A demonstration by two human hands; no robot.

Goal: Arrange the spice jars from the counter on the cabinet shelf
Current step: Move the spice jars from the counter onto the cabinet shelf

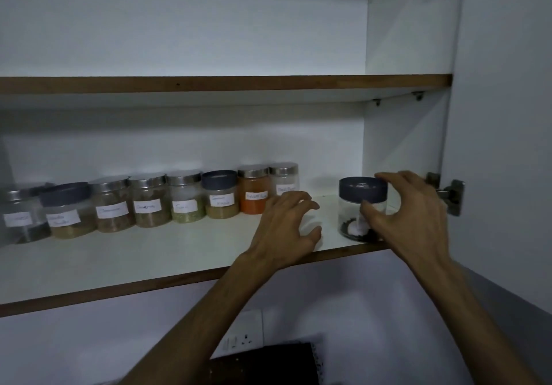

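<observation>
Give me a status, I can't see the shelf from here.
Right hand around the dark-lidded jar, grip unclear. Left hand open, empty. Eight jars lined up. Gap beside the row clear.

The shelf (149, 253) was white with a brown front edge. The jar by itself (355, 214) had a dark blue lid and black bits inside. One jar in the row (253, 193) held bright orange powder under a shiny silver lid. The other jars had white labels with brown or green spices.
</observation>
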